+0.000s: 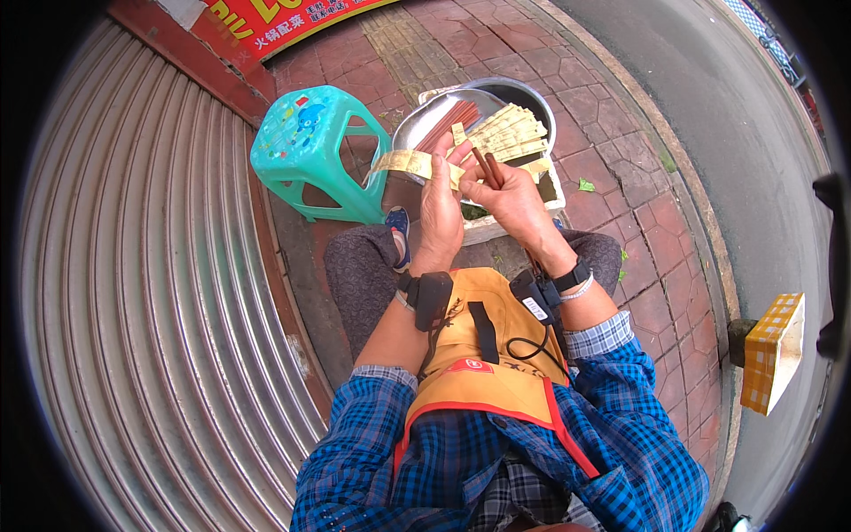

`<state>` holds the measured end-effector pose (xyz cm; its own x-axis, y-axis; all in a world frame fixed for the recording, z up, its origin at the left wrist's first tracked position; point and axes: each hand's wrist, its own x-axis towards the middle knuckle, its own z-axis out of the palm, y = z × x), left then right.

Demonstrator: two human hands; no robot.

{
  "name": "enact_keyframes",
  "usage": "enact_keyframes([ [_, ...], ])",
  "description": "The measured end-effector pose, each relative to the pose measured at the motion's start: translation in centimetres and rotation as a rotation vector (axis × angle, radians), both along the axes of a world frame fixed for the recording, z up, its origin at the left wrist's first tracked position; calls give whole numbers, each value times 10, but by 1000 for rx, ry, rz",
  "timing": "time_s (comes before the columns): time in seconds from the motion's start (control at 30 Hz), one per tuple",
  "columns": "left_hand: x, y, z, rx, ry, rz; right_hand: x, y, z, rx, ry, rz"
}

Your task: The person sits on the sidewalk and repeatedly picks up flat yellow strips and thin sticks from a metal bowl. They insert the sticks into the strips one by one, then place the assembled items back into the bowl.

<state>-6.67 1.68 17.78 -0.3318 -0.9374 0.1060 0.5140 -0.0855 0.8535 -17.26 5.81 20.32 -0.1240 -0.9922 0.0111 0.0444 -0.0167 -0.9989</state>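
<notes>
My left hand (pixel 442 199) holds one long yellow paper strip (pixel 405 160) with dark printing, which curves out to the left. Brown sticks (pixel 488 167) stand up from my right hand (pixel 512 199), whose thumb and fingers pinch near the strip's right end. Beyond my hands is a metal tray (pixel 415 126) with a bundle of reddish-brown sticks (pixel 455 123) on it. Beside the bundle lie fanned yellow strips (pixel 508 133), also printed. Under the tray are a round metal basin (pixel 546 110) and a white foam box (pixel 488 231); my hands hide part of both.
A turquoise plastic stool (pixel 312 143) stands left of the tray, near a ribbed metal shutter (pixel 153 266). Red paving (pixel 655 253) runs along the right to a kerb and road (pixel 698 86). A yellow-checked foam box (pixel 764 352) is at the kerb. A red sign (pixel 292 30) is at the top.
</notes>
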Motion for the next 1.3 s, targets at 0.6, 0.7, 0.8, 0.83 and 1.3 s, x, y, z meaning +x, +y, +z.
enact_keyframes([
  [0.6, 8, -1, -7, 19, 68, 11, 1, -4, -10, 68, 60, -69],
  [0.7, 7, -1, -9, 10, 15, 80, -1, -1, -4, 93, 86, -62],
  [0.8, 7, -1, -11, -20, -116, 152, -1, 3, 0, 95, 113, -47],
  [0.83, 8, -1, -11, -17, -134, 164, -1, 3, 0, 95, 127, -40],
  [1.3, 3, 4, -13, -122, -129, 246, 5, 2, -16, 44, -105, -29],
])
